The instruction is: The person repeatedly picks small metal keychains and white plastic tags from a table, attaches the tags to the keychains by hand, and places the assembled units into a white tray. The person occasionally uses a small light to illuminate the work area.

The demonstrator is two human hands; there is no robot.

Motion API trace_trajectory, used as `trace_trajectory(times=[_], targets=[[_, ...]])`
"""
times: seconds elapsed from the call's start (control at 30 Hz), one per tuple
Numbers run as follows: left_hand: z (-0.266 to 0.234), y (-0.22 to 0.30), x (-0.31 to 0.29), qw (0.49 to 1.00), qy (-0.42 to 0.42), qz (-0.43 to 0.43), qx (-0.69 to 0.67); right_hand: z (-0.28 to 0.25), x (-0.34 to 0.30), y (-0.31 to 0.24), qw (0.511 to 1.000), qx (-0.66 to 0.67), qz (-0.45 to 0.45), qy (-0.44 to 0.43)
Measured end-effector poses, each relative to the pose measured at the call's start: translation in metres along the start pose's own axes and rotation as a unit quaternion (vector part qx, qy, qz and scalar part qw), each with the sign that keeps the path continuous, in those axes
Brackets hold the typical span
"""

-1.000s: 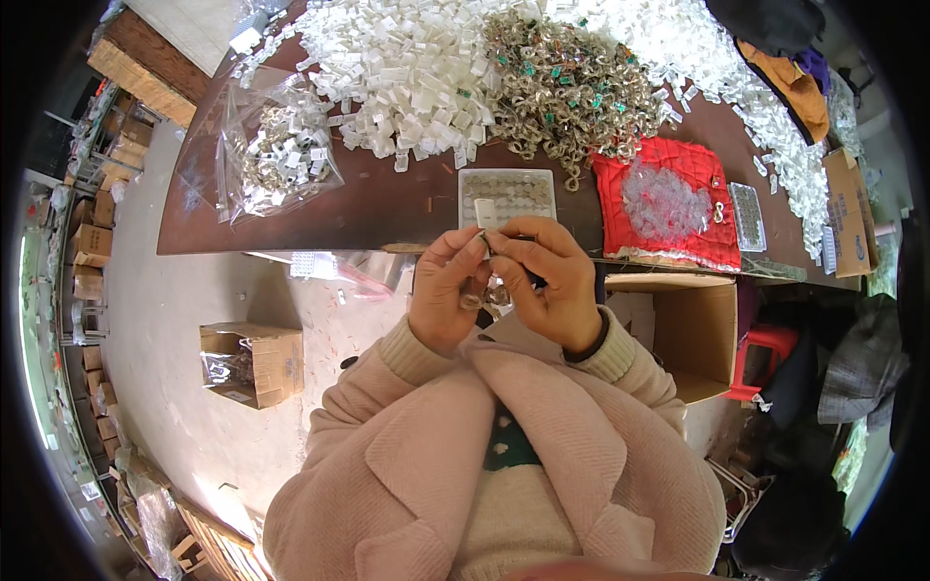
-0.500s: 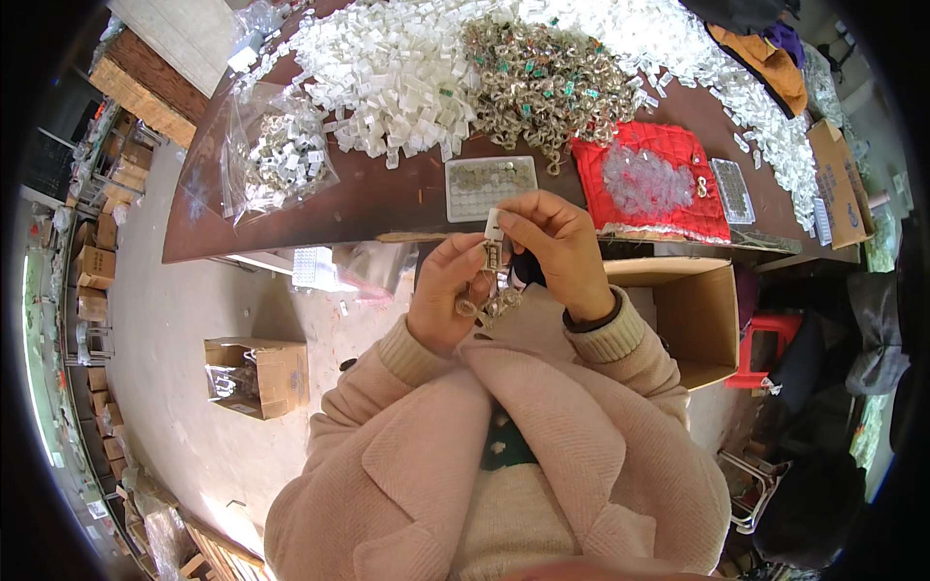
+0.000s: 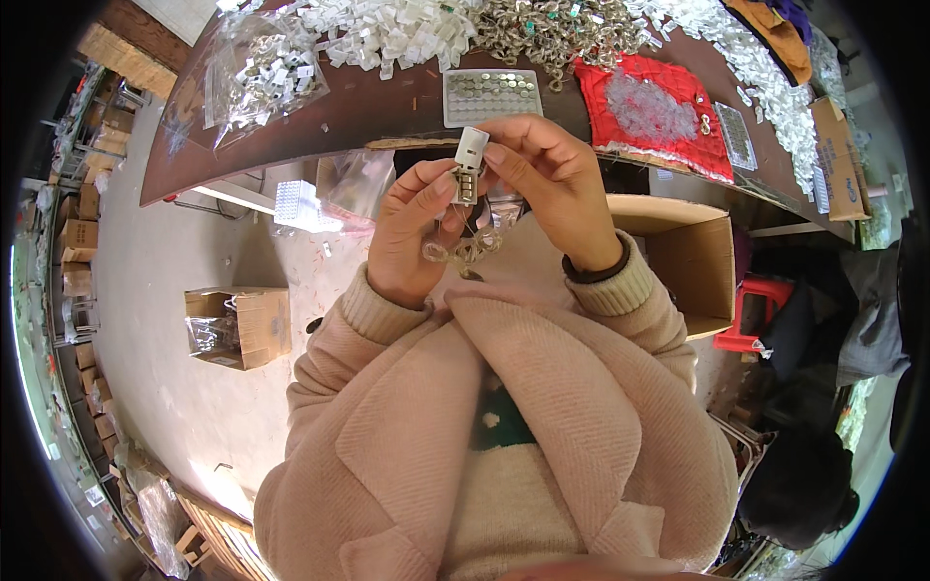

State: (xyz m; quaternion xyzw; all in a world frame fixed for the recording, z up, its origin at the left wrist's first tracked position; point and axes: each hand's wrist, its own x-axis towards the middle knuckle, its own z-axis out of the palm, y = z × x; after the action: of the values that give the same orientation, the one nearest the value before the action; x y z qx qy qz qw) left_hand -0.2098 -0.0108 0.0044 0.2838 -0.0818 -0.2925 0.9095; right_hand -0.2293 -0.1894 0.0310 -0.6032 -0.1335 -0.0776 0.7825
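Between both hands is a small battery case with a coil of thin clear wire hanging below it. Its lower part, a battery holder with shiny metal showing inside, is pinched by my left hand. My right hand has thumb and fingers closed at the white plastic cover, which stands above the holder. The two parts meet or nearly meet; whether they are joined I cannot tell. Just beyond my hands, a clear tray of round button cells lies by the table edge.
On the brown table lie a pile of white plastic cases, a heap of coiled wire lights, a filled clear bag and a red cloth bearing clear pieces. Cardboard boxes and a red stool stand below.
The view has tilted, so the table sits higher in it. My hands have shifted slightly left with the case, which is turned so the metal inside shows more.
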Motion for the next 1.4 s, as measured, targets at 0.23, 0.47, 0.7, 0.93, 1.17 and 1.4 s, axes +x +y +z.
trace_trajectory(times=[0.23, 0.47, 0.7, 0.93, 1.17, 1.4], targets=[[-0.001, -0.005, -0.003, 0.999, 0.010, 0.001, 0.040, 0.001, -0.009, 0.007, 0.999, 0.049, 0.003, 0.007], [0.001, -0.010, 0.002, 0.999, -0.005, -0.023, 0.040, -0.006, -0.024, 0.006, 0.999, 0.004, 0.006, 0.041], [-0.008, -0.005, -0.003, 1.000, -0.022, -0.021, -0.005, -0.004, -0.023, 0.001, 0.999, -0.015, 0.025, 0.038], [-0.018, -0.002, -0.005, 0.999, -0.020, 0.006, -0.043, -0.016, -0.020, 0.000, 0.997, -0.014, 0.042, 0.061], [-0.022, -0.004, 0.002, 0.998, -0.050, -0.016, -0.026, -0.024, -0.041, -0.008, 0.991, -0.042, 0.025, 0.125], [-0.039, 0.005, -0.029, 0.998, -0.013, 0.020, -0.054, -0.001, -0.038, -0.006, 0.991, -0.083, 0.037, 0.102]])
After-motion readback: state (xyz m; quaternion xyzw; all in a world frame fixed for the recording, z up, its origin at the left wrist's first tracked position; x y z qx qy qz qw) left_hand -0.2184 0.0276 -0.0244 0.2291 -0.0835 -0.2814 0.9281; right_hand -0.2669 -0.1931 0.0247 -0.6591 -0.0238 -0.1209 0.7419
